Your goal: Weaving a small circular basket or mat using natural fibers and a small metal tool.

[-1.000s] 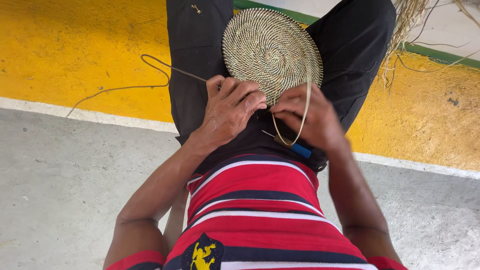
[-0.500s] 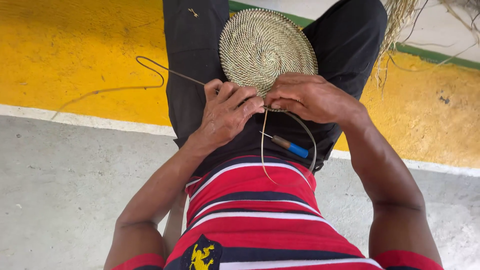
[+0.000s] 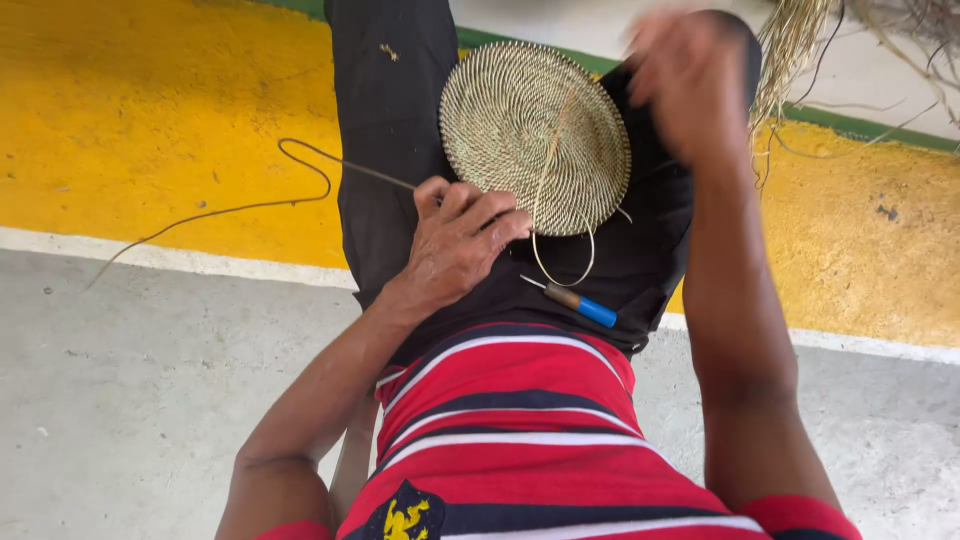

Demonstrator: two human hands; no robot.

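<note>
Head view: right hand (image 3: 690,80) lifted at upper right, motion-blurred, so its grip can't be told; left hand (image 3: 455,245) clamps the woven disc (image 3: 535,135) at its lower edge, centre frame.

Outdoor craft spot: painted concrete floor (image 3: 120,400), loose straw bundle (image 3: 800,50).

yellow floor band (image 3: 150,110) | grey concrete floor (image 3: 130,400) | loose straw bundle (image 3: 800,40)
</note>
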